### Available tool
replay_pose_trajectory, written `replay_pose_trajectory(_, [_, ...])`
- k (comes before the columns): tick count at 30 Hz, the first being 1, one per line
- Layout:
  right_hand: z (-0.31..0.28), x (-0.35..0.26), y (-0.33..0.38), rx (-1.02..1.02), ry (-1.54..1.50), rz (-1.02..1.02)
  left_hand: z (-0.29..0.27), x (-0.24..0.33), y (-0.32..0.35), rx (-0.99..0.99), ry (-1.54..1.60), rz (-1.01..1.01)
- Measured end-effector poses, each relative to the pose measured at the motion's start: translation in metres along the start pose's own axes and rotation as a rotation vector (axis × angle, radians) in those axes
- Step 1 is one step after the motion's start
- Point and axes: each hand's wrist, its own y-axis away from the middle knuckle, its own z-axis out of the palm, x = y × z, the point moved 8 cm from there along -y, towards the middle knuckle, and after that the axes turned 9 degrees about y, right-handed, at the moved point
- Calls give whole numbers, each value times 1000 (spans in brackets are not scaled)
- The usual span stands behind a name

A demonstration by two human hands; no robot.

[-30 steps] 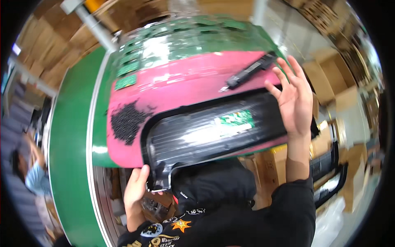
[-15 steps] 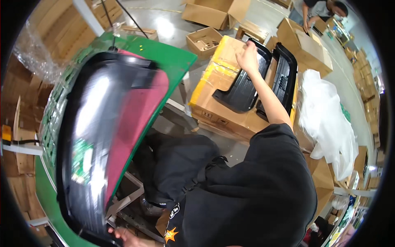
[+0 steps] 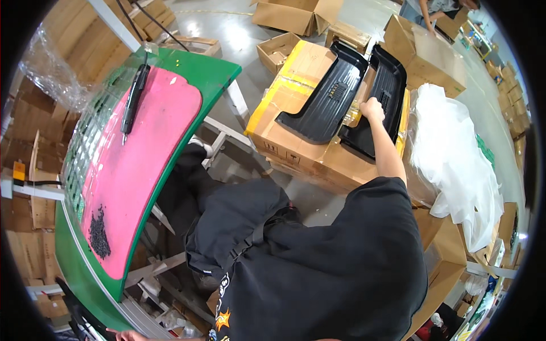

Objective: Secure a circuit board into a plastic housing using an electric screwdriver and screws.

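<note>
At the lower left rim my left hand [image 3: 129, 335], only partly in view, holds a dark plastic panel [image 3: 73, 310] by its end; most of that panel is cut off. My right hand [image 3: 373, 109] is stretched out over the cardboard box [image 3: 310, 67], its fingers curled at the inner edge of the right-hand black plastic panel [image 3: 389, 77]. Beside it lies another black plastic panel [image 3: 333, 94], ribbed and with a slotted patch. An electric screwdriver [image 3: 135, 102] and a heap of small black screws [image 3: 99, 236] rest on the pink mat [image 3: 149, 133].
The pink mat covers part of a green table [image 3: 215, 74] at my left, with clear plastic wrap at its far side. White foam sheeting [image 3: 449, 153] hangs right of the box. Open cartons [image 3: 426, 51] stand beyond, where another person [image 3: 426, 14] bends over.
The panel over the pink mat has moved down to the lower left rim, uncovering screwdriver and screws. My right hand has left the left panel's far end and come nearer, to the right panel.
</note>
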Motion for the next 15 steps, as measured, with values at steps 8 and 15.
replay_pose_trajectory(8, [-67, -34, -31, 261, -251, -454, -114, 60, -164, -119, 2, -43])
replay_pose_trajectory(15, [-184, -149, 181, 369, -514, -1027, -59, 7, -146, -129, -297, -241])
